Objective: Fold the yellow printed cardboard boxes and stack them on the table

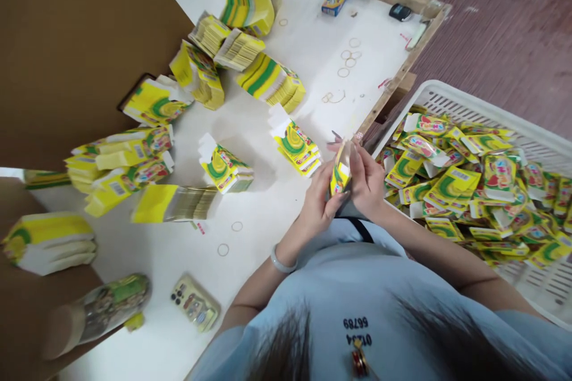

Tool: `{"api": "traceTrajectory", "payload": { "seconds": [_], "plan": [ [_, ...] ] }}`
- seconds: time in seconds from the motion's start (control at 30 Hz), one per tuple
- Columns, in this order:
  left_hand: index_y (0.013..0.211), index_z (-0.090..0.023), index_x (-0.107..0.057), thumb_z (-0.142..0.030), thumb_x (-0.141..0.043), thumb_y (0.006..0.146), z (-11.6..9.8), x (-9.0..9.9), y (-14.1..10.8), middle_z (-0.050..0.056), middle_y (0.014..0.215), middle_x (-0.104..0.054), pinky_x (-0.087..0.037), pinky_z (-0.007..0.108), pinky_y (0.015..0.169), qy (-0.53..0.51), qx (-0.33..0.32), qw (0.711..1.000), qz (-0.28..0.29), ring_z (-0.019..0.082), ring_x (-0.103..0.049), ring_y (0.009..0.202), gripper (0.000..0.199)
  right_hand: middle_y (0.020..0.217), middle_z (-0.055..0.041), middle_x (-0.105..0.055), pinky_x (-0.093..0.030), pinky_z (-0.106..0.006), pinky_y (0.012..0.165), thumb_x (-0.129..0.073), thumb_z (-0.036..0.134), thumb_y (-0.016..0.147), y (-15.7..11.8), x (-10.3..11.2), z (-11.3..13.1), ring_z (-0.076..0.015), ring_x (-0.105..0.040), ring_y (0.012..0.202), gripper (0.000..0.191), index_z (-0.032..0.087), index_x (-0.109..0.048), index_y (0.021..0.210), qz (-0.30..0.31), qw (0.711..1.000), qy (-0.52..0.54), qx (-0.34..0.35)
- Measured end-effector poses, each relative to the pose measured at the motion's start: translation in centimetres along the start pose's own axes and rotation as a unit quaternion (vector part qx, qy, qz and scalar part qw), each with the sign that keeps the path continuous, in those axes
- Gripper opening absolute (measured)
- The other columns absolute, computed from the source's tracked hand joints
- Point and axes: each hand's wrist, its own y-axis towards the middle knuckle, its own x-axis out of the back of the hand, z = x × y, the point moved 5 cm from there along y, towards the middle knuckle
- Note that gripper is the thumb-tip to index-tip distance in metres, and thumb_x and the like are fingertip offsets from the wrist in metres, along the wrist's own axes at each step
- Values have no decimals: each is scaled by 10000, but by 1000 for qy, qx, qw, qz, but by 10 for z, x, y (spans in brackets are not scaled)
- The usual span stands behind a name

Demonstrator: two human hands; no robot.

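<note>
Close to my body, at the table's edge, my left hand (318, 193) grips a small yellow and green carton (341, 174) from the left. My right hand (367, 181) closes on the same carton from the right, its fingers by the upper end. A pale flap shows at the carton's top; its inside I cannot make out. Just beyond my hands a short stack of flat cartons (295, 141) lies on the white table (263, 250). Another flat stack (223, 164) sits farther left.
Several bundles of flat cartons (272, 80) spread over the table's left and far parts. A white basket (500, 113) full of yellow cartons stands at right. A phone (195, 302), a jar (105, 309), loose rubber bands (351, 62) and a blue box (335, 0) lie about. Brown cardboard (89, 47) rises at left.
</note>
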Motion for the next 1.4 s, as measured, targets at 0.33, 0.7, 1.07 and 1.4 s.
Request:
{"api": "traceTrajectory", "payload": {
  "seconds": [0.33, 0.7, 1.07, 1.4],
  "plan": [
    [1577, -262, -286, -448, -393, 1119, 4, 2, -27, 98, 1163, -738, -612, 331, 870, -116, 156, 976, -93, 185, -742, 984, 506, 782, 10, -712, -535, -278, 562, -643, 566, 984, -35, 2, -19, -157, -638, 599, 436, 294, -571, 1317, -1, 987, 117, -109],
    [1207, -198, -607, -429, -484, 1089, 3, 3, -62, 74, 1032, -707, -547, 264, 723, -146, 192, 969, 61, 143, -652, 810, 287, 747, -1, -691, -540, -247, 568, -570, 437, 1041, -65, 29, -19, -129, -629, 606, 276, 228, -666, 890, 148, 983, 43, -95],
    [1345, -245, -696, -557, -404, 1082, -2, 1, -64, 121, 1239, -772, -625, 291, 674, -178, 180, 967, 24, 204, -763, 860, 501, 1272, -123, -773, -656, -401, 948, -738, 494, 942, -67, 53, -2, -258, -763, 1156, 386, 272, -742, 1258, 263, 958, 35, 110],
    [1277, -163, -727, -494, -614, 1014, -3, 3, -63, 144, 1119, -798, -590, 261, 653, -152, 280, 948, 3, 165, -726, 767, 438, 1121, -41, -761, -638, -263, 694, -738, 199, 862, -68, 40, -1, -148, -765, 840, 446, 237, -598, 1283, 338, 883, 117, -303]
  ]
}}
